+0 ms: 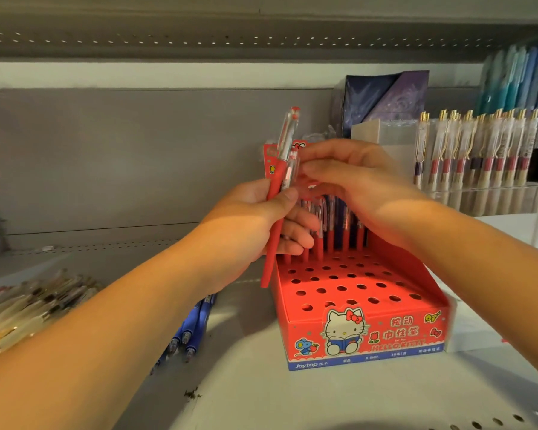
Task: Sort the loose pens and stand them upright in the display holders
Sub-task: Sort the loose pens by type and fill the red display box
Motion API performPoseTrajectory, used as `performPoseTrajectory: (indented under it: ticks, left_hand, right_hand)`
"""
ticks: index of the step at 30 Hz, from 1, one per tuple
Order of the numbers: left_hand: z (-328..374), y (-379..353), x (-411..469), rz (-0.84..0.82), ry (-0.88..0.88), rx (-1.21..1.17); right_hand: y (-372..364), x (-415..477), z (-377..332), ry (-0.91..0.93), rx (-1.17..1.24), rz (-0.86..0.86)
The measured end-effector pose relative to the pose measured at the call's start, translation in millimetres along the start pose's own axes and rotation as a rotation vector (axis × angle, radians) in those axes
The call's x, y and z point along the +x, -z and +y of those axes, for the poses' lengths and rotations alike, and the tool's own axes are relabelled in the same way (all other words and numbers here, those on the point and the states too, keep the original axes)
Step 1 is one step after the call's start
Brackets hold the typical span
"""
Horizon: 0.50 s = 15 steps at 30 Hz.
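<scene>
Red pen (275, 178), long, w/ clear top: held near upright in L hand (255, 225), top leaning slightly right, lower end hanging just past the left rear corner of the red holder (364, 336). L fingers (295, 234) curled round it, thumb pressed across the front. The same grip carries a shorter pen (289, 170) right beside the long one, clear section up.

R hand (364, 184) comes in from the right, above the holder's back row, wrist higher than L. R thumb + index tips together on the shorter pen's clear top, i.e. pinching it; slight blur there. Other R fingers loosely curved behind. Both forearms bare.

Holder: cardboard, cartoon cat print on front, top face is a grid of round holes. Standing pens (330, 237) (red and blue bodies) upright in the back row only, partly hidden by the hands.

Shelf (261, 383): pale grey metal, perforated front edge. Blue pens (190, 330) lie loose just left of the holder. Cream/gold pens (28, 305) piled far left. Clear acrylic rack (510, 197) at right, w/ cream/gold pens upright. Dark purple pack (385, 100) behind. Grey back panel, another shelf overhead.
</scene>
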<state>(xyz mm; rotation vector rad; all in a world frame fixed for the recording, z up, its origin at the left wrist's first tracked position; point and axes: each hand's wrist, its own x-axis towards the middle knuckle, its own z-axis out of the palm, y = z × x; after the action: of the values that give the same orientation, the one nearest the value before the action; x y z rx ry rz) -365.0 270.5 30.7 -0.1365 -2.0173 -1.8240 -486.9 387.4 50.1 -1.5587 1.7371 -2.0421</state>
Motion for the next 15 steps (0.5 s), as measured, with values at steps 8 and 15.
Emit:
performPoseTrajectory:
  ticks: [8, 15]
  left_hand:
    - [-1, 0, 1, 0.028, -0.006, -0.007]
    - [0, 6, 7, 0.223, -0.111, 0.139]
  right_hand:
    - [0, -1, -12, -0.019, 0.123, 0.117]
    - [16, 4, -13, -0.023, -0.141, 0.203]
